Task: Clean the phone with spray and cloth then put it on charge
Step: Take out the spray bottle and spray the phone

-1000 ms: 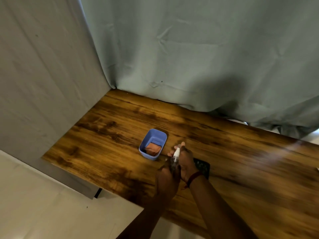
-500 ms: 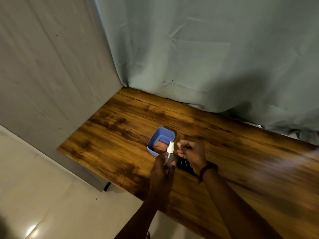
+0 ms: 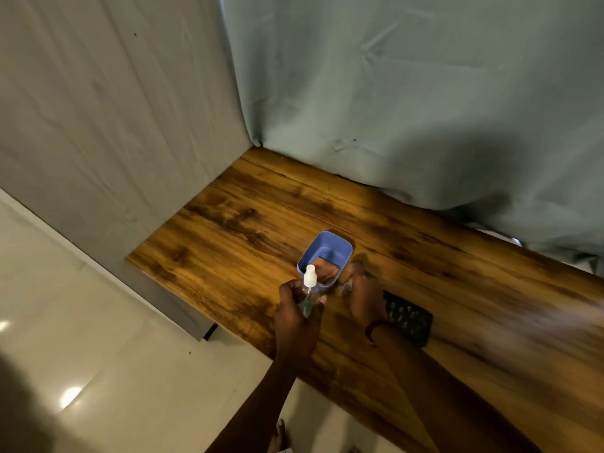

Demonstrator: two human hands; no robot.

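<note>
My left hand (image 3: 295, 317) grips a clear spray bottle (image 3: 307, 300) upright above the table's front edge, its white nozzle (image 3: 309, 278) bare. My right hand (image 3: 361, 295) hovers low just right of the bottle, beside a blue tub (image 3: 340, 248). Its fingers pinch a small pale thing (image 3: 345, 288) that looks like the bottle's clear cap; blur hides detail. A folded brown-orange cloth (image 3: 328, 272) lies in the tub. The phone (image 3: 408, 318), in a dark patterned case, lies flat on the wooden table (image 3: 235, 230) right of my right wrist.
A grey-green curtain (image 3: 408, 109) hangs along the table's far edge and a grey panel (image 3: 114, 125) closes its left end. Pale tiled floor (image 3: 114, 354) lies below the front edge. The table's right part is blurred.
My right hand has come off the nozzle with the cap and moved down and right, toward the tub. The left hand keeps hold of the bottle. The view has shifted left.
</note>
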